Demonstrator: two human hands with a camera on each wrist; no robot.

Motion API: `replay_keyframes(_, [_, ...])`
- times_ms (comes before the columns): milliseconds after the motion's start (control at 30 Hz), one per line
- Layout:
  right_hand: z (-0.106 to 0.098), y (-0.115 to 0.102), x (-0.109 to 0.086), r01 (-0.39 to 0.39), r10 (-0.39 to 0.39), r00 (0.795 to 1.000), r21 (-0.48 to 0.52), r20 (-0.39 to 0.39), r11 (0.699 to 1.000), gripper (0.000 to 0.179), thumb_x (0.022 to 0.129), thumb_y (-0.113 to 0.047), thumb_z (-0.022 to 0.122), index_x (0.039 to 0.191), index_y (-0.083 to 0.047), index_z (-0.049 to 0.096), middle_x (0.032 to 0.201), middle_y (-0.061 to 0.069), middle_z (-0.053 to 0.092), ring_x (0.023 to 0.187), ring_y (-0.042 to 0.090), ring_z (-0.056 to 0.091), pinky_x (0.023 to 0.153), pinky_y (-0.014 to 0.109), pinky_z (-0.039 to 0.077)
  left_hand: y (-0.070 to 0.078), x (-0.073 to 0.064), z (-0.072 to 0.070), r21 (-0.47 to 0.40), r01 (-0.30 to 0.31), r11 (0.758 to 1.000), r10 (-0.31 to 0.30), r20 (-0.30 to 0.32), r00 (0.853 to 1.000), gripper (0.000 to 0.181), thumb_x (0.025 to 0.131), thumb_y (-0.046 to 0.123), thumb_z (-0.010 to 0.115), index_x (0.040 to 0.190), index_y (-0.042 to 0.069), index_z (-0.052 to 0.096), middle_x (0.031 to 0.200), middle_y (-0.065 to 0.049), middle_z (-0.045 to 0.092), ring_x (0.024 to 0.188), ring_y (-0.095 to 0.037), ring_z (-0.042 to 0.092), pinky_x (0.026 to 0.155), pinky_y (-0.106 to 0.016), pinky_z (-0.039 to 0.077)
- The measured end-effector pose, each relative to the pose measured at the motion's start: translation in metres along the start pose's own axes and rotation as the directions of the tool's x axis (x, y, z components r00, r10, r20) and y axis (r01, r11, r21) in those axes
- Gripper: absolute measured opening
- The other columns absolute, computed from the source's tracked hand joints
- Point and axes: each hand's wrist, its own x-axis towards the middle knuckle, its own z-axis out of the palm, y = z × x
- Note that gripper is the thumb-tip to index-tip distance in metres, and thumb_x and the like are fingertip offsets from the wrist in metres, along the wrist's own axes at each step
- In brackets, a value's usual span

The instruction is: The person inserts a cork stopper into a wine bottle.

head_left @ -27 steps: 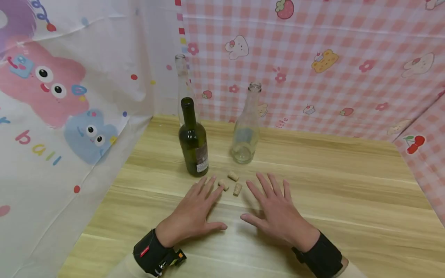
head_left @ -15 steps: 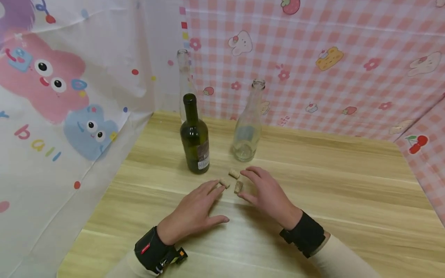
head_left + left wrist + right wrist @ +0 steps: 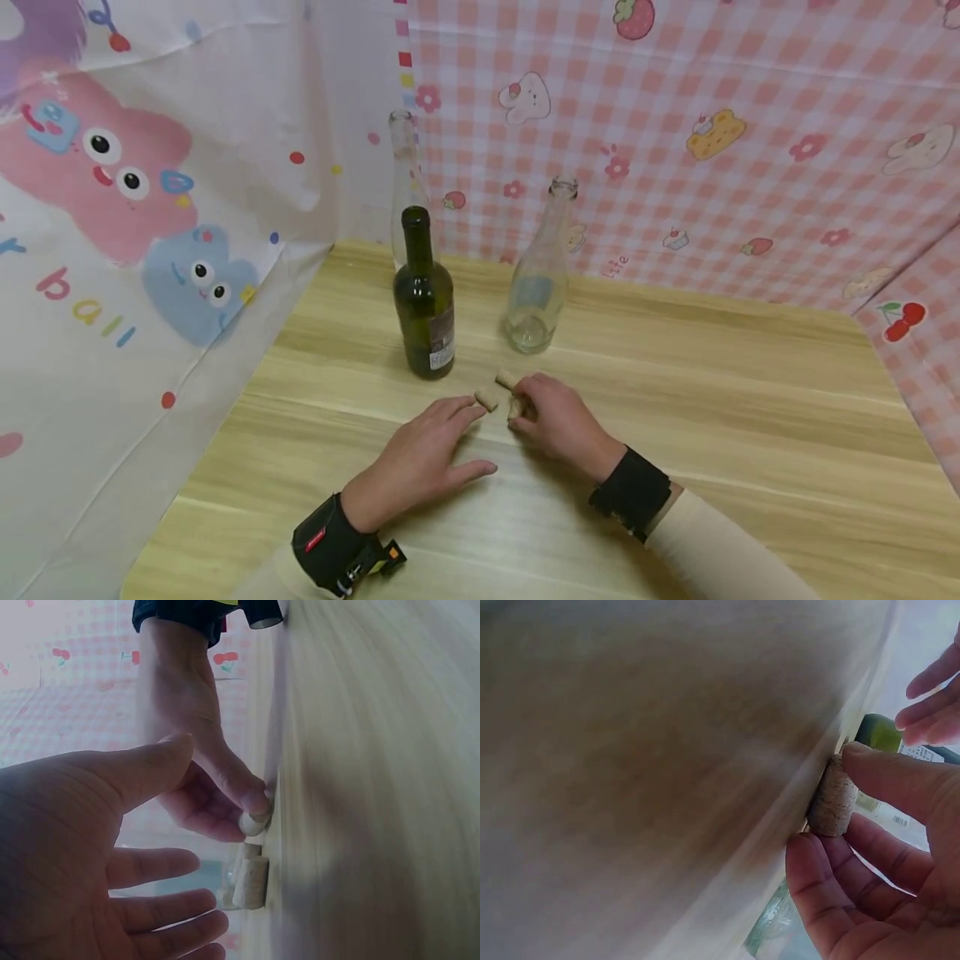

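Cork (image 3: 832, 799) lies on the counter (image 3: 712, 417), pinched in the right hand's (image 3: 562, 418) grip; its long axis runs toward and away from the person, the near end at the thumb. From the head view, fingers cover much of it. The left hand (image 3: 416, 454), its grip released, is by a second cork (image 3: 487, 400), slanting far-left to near-right. A third cork (image 3: 505, 379) slants likewise, its near end hard to make out behind the right fingers.

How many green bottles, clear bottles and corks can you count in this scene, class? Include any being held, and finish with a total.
Green bottles: 1
Clear bottles: 2
Corks: 3, counting the one the right hand pinches
Total: 6
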Motion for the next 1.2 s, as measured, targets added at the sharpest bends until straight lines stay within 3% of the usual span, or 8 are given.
replay_keyframes(200, [-0.001,-0.002,0.001,-0.022,0.021,1.0,0.008,0.016,1.0,0.031,0.086,-0.02,0.087,0.11,-0.008,0.072,0.094,-0.001,0.064,0.081,0.011,0.057,0.074,0.029,0.051,0.003,0.002,0.001,-0.01,0.008,1.0,-0.008,-0.014,1.0,0.074,0.09,0.057,0.076,0.146,0.012,0.059,0.153,-0.008,0.057,0.143,-0.025,0.053,0.113,-0.048,0.051])
replay_keyframes(367, [-0.008,-0.005,0.001,-0.002,0.002,1.0,0.008,-0.024,1.0,0.03,0.087,-0.019,0.086,0.112,-0.007,0.072,0.094,0.0,0.064,0.082,0.012,0.057,0.072,0.028,0.05,0.005,0.007,-0.001,-0.067,0.007,0.998,-0.013,-0.092,0.996,0.061,0.092,0.048,0.078,0.139,0.013,0.063,0.143,-0.006,0.064,0.135,-0.024,0.06,0.11,-0.046,0.053])
replay_keyframes(467, [-0.013,-0.009,0.0,0.043,-0.042,0.995,0.011,-0.086,0.999,0.031,0.087,-0.018,0.087,0.112,-0.007,0.072,0.096,0.002,0.065,0.083,0.015,0.06,0.072,0.029,0.052,0.006,0.012,-0.003,-0.164,0.014,0.986,-0.038,-0.142,0.989,0.054,0.093,0.039,0.08,0.136,0.011,0.064,0.133,-0.007,0.069,0.121,-0.024,0.067,0.101,-0.043,0.058])
replay_keyframes(567, [-0.018,-0.014,-0.003,0.073,-0.068,0.988,0.033,-0.136,0.997,0.032,0.087,-0.018,0.087,0.113,-0.007,0.072,0.101,0.004,0.068,0.087,0.017,0.065,0.075,0.031,0.057,0.008,0.019,-0.006,-0.338,0.05,0.94,-0.1,-0.132,0.986,0.05,0.095,0.031,0.079,0.137,0.01,0.063,0.13,-0.01,0.069,0.111,-0.025,0.071,0.094,-0.041,0.061])
replay_keyframes(633, [-0.021,-0.019,-0.006,0.08,-0.07,0.985,0.056,-0.158,0.995,0.034,0.086,-0.018,0.087,0.115,-0.007,0.072,0.105,0.004,0.07,0.09,0.019,0.068,0.078,0.032,0.06,0.007,0.024,-0.006,-0.467,0.08,0.88,-0.145,-0.105,0.984,0.047,0.097,0.027,0.077,0.137,0.007,0.061,0.129,-0.013,0.069,0.111,-0.026,0.072,0.094,-0.039,0.062])
replay_keyframes(833, [-0.025,-0.029,-0.014,0.131,-0.111,0.967,0.076,-0.228,0.988,0.036,0.086,-0.018,0.087,0.117,-0.007,0.07,0.109,0.005,0.069,0.094,0.021,0.072,0.082,0.034,0.063,0.006,0.04,-0.008,-0.749,0.183,0.637,-0.254,0.019,0.967,0.044,0.101,0.024,0.07,0.137,0.001,0.06,0.126,-0.016,0.069,0.108,-0.021,0.071,0.094,-0.038,0.061])
replay_keyframes(1067, [-0.025,-0.031,-0.02,0.207,-0.18,0.932,0.053,-0.315,0.977,0.037,0.085,-0.015,0.088,0.116,-0.009,0.069,0.11,0.004,0.068,0.095,0.019,0.073,0.082,0.031,0.064,0.006,0.047,-0.008,-0.929,0.237,0.284,-0.178,0.191,0.965,0.04,0.106,0.017,0.062,0.138,-0.004,0.052,0.112,-0.004,0.067,0.095,-0.012,0.071,0.093,-0.032,0.061])
replay_keyframes(1200, [-0.026,-0.031,-0.022,0.223,-0.192,0.923,0.056,-0.332,0.973,0.038,0.085,-0.015,0.089,0.116,-0.01,0.068,0.11,0.004,0.067,0.097,0.019,0.073,0.083,0.03,0.064,0.007,0.049,-0.004,-0.949,0.256,0.183,-0.158,0.229,0.961,0.037,0.105,0.013,0.061,0.136,-0.005,0.051,0.111,0.002,0.065,0.097,-0.01,0.07,0.093,-0.028,0.059])
